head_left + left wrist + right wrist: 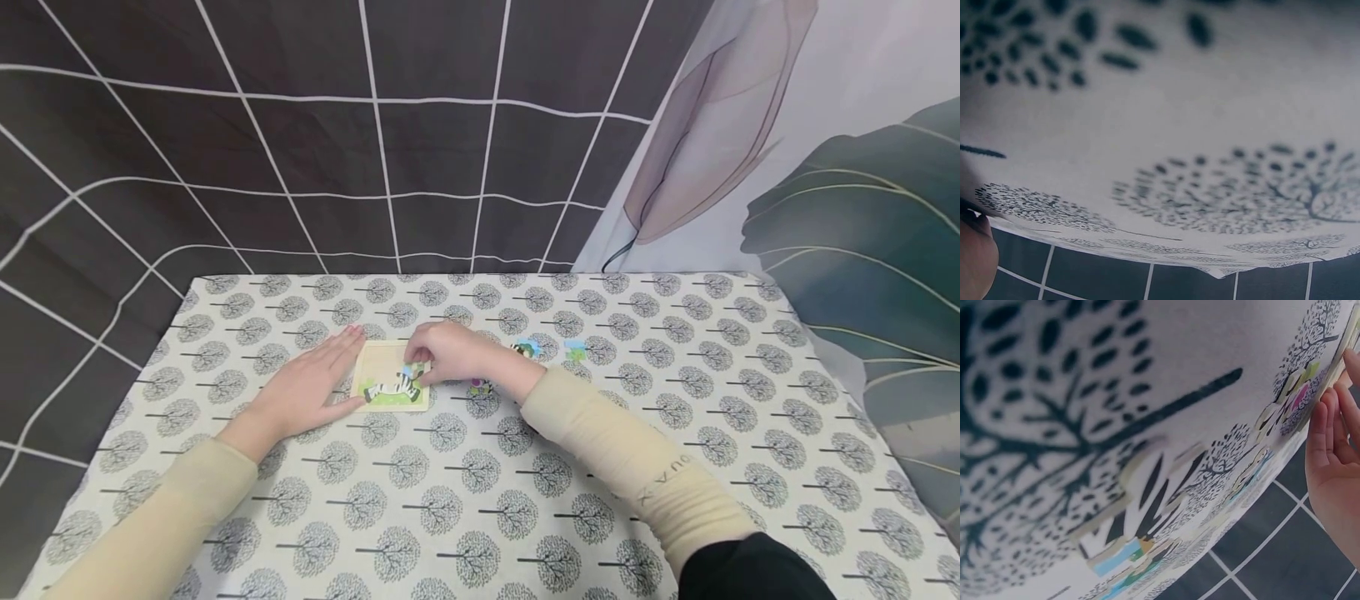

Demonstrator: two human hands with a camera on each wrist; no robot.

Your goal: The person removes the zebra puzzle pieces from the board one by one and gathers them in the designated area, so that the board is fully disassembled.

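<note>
A shallow wooden puzzle tray (381,358) lies left of centre in the head view. Along its lower side sit joined jigsaw pieces (392,395) with zebra legs and green grass. My left hand (306,390) rests with straight fingers at the tray's left edge, the thumb by its lower left corner. Over the tray's right side, my right hand (452,350) pinches a jigsaw piece (409,372) with blue and green on it, its outline partly hidden by the fingers. Only a sliver of my left hand (975,259) enters the left wrist view.
To the right lie loose jigsaw pieces: a blue-green one (575,350), one with blue and dark green (528,347), and one with pink (480,387) near my right wrist. A striped piece (1154,494) shows close in the right wrist view. A tree-print cloth (480,508) covers the table.
</note>
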